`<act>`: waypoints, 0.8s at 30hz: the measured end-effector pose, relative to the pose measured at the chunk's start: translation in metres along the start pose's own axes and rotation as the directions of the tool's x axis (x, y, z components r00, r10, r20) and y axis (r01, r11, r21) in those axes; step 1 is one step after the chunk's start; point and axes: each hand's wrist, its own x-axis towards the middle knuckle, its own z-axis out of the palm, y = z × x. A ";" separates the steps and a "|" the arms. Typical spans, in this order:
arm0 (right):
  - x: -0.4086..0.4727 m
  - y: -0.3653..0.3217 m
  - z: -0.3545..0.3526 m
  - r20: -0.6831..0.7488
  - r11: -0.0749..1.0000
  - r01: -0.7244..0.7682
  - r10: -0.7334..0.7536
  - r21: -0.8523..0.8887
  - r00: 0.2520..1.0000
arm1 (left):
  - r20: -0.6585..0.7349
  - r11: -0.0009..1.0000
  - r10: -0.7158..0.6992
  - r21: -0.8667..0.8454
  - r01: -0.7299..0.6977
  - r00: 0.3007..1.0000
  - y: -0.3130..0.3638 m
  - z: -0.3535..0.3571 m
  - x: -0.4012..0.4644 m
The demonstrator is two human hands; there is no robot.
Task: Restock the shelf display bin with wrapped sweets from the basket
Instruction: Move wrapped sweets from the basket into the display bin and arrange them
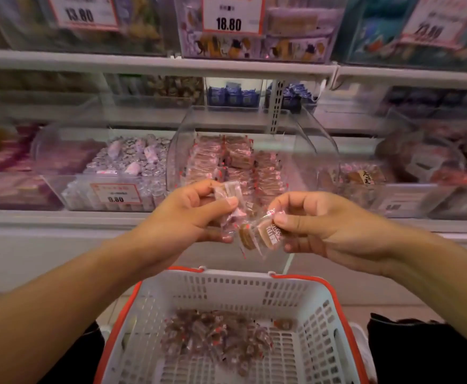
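Note:
My left hand [190, 214] grips several clear-wrapped brown sweets [228, 191] in its curled fingers, held just in front of the clear display bin [181, 139]. My right hand [323, 225] pinches wrapped brown sweets [268, 235] between thumb and fingers, close beside the left hand. The bin holds rows of the same wrapped sweets [235, 159], stacked toward its back. Below my hands stands the white basket [318, 314] with a red rim, and a pile of wrapped sweets [215, 336] lies on its floor.
A neighbouring bin [69, 189] of pale wrapped candies with a 9.80 tag sits to the left, another bin [409, 195] to the right. Upper shelves carry more bins and price tags, one reading 18.80 [229, 23]. The white shelf edge [60, 217] runs in front.

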 end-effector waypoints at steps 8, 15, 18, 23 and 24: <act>0.012 -0.011 -0.001 -0.043 0.989 0.019 -0.012 0.147 0.999 | 0.141 0.985 -0.097 -0.129 0.116 0.985 0.012 -0.007 0.009; 0.008 -0.019 -0.008 -0.161 0.989 0.142 -0.134 0.040 0.978 | 0.206 0.944 -0.154 -0.258 0.206 0.966 0.007 -0.001 0.012; 0.005 -0.020 -0.010 -0.161 0.988 0.156 -0.153 0.010 0.975 | 0.116 0.930 -0.174 -0.307 0.202 0.978 0.007 0.004 0.014; 0.005 -0.018 -0.008 -0.160 0.978 0.113 -0.085 0.177 0.983 | -0.025 0.924 -0.114 -0.369 0.096 0.993 0.003 0.010 0.016; 0.005 -0.018 -0.007 -0.157 0.968 0.096 -0.060 0.230 0.986 | -0.009 0.920 -0.087 -0.383 0.077 0.996 0.002 0.010 0.015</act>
